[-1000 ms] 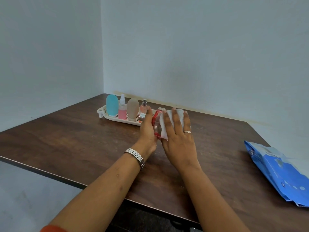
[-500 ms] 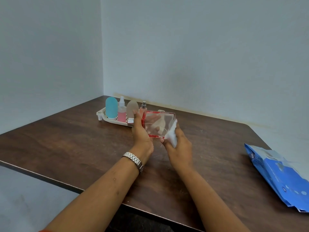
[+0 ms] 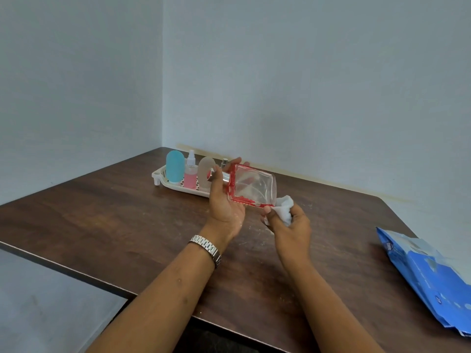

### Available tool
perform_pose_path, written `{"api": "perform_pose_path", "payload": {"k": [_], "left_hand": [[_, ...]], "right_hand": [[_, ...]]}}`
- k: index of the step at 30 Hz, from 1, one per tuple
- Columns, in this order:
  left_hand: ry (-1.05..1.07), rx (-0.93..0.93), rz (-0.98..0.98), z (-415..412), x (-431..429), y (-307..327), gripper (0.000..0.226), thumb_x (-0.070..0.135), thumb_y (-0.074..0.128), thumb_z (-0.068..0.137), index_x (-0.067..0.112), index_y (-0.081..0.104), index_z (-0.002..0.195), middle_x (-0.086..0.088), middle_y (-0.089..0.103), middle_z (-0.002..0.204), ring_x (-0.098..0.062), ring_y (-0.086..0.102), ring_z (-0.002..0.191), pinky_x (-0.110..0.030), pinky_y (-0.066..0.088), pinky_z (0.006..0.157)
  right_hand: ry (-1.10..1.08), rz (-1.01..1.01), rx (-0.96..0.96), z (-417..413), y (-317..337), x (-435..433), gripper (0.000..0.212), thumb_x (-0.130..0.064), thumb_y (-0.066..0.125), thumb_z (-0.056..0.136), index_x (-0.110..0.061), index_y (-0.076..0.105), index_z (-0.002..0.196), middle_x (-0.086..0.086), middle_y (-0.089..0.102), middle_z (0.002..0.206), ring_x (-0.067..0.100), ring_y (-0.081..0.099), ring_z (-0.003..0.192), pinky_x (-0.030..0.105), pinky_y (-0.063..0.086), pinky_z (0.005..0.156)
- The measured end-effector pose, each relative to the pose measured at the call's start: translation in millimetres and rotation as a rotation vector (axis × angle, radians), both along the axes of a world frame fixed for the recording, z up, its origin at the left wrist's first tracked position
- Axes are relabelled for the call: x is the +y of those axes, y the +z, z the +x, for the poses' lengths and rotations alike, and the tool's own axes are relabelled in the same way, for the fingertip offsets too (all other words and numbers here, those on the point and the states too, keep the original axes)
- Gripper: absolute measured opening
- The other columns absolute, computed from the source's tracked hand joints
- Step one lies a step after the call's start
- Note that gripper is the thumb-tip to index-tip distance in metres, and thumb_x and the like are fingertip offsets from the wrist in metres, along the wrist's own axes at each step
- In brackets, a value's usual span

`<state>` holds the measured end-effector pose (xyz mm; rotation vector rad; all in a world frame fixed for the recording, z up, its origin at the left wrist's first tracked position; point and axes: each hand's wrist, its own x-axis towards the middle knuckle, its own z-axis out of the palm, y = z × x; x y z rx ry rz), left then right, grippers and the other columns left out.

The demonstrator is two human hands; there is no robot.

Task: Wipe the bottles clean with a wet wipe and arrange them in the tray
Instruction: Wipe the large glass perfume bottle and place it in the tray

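Note:
My left hand [image 3: 225, 200] grips a flat clear glass bottle with red edges [image 3: 252, 186], held on its side above the table, its silver cap pointing left. My right hand [image 3: 288, 225] holds a bunched white wet wipe [image 3: 285, 208] against the bottle's lower right corner. Behind them a white tray [image 3: 163, 174] carries a blue bottle [image 3: 175, 166], a pink spray bottle [image 3: 190, 175], a frosted beige bottle [image 3: 205, 171] and a small sprayer top [image 3: 224, 162] that is mostly hidden by my left hand.
A blue wet-wipe pack [image 3: 430, 278] lies at the table's right edge. The brown wooden table [image 3: 102, 220] sits in a corner of two pale walls, with its front edge running diagonally at lower left.
The bottle was turned from edge-on, covered by my flat right hand and wipe, to face-on and lifted. My right hand bunched the wipe and dropped to the bottle's lower corner.

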<state>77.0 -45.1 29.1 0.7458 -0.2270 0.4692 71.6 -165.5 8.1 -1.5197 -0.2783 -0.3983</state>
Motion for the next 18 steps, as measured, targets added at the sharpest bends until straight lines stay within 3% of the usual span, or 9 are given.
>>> {"api": "perform_pose_path", "payload": {"k": [3,6,8,10,12,15,17,18], "left_hand": [[0.072,0.040,0.264,1.4,-2.9,-2.4,0.082,0.083,0.066,0.050,0.026,0.064,0.111,0.005,0.072,0.105,-0.014,0.065,0.104,-0.032,0.054,0.089],[0.065,0.062,0.430,0.6,-7.1,-7.0,0.061,0.084,0.061,0.054,0.041,0.069,0.097,0.010,0.071,0.101,-0.007,0.067,0.098,-0.029,0.054,0.086],[0.089,0.108,0.471,-3.3,-12.5,-6.7,0.054,0.075,0.056,0.068,0.035,0.064,0.104,0.009,0.067,0.102,-0.008,0.066,0.094,-0.017,0.053,0.076],[0.152,0.180,0.413,-4.0,-18.2,-8.8,0.057,0.069,0.049,0.071,0.027,0.062,0.106,0.005,0.064,0.103,-0.010,0.063,0.094,-0.011,0.050,0.069],[0.208,0.257,0.318,1.5,-20.6,-14.5,0.083,0.077,0.047,0.065,0.015,0.060,0.118,-0.001,0.066,0.109,-0.015,0.063,0.102,-0.016,0.050,0.076],[0.163,0.397,0.064,4.0,-19.9,-16.5,0.105,0.092,0.053,0.053,0.018,0.055,0.127,-0.009,0.065,0.119,-0.025,0.064,0.110,-0.041,0.049,0.097],[0.112,0.457,-0.026,7.1,-16.5,-19.0,0.106,0.092,0.055,0.043,0.023,0.058,0.123,-0.010,0.065,0.119,-0.027,0.064,0.110,-0.046,0.048,0.099],[0.073,0.463,-0.026,4.0,-15.3,-15.4,0.111,0.091,0.057,0.040,0.022,0.057,0.126,-0.011,0.065,0.121,-0.028,0.064,0.110,-0.047,0.048,0.099]], "right_hand": [[0.026,0.100,0.015,-3.7,3.0,1.7,0.023,-0.014,0.059,0.089,-0.007,0.058,0.110,0.008,0.065,0.098,0.016,0.065,0.085,0.021,0.057,0.069],[0.029,0.113,0.041,-5.4,2.3,3.2,0.031,-0.018,0.044,0.097,-0.012,0.049,0.127,0.006,0.063,0.110,0.013,0.065,0.092,0.025,0.056,0.079],[0.005,0.020,-0.004,-3.3,-4.6,5.3,0.041,-0.019,0.037,0.099,-0.018,0.038,0.139,-0.001,0.053,0.129,0.012,0.058,0.110,0.027,0.051,0.091],[0.011,-0.100,-0.060,-2.6,-11.8,9.1,0.048,-0.024,0.036,0.099,-0.021,0.026,0.146,-0.019,0.034,0.140,0.009,0.038,0.131,0.037,0.040,0.105],[0.047,-0.213,-0.109,-3.1,-16.2,13.0,0.055,-0.027,0.035,0.099,-0.023,0.012,0.149,-0.029,0.012,0.143,0.001,0.010,0.140,0.040,0.023,0.115],[0.024,-0.542,-0.312,-5.7,-16.5,14.4,0.059,-0.040,0.027,0.099,-0.031,-0.008,0.146,-0.014,-0.016,0.153,0.004,-0.015,0.141,0.029,-0.009,0.116],[-0.146,-0.868,-0.535,-6.9,-15.4,16.8,0.058,-0.041,0.022,0.098,-0.024,-0.001,0.149,-0.004,-0.007,0.156,0.013,-0.009,0.144,0.037,-0.018,0.113],[-0.212,-0.962,-0.603,-5.8,-16.1,18.1,0.058,-0.037,0.025,0.096,-0.020,0.009,0.149,-0.001,0.004,0.156,0.017,-0.001,0.144,0.044,-0.015,0.113]]}}
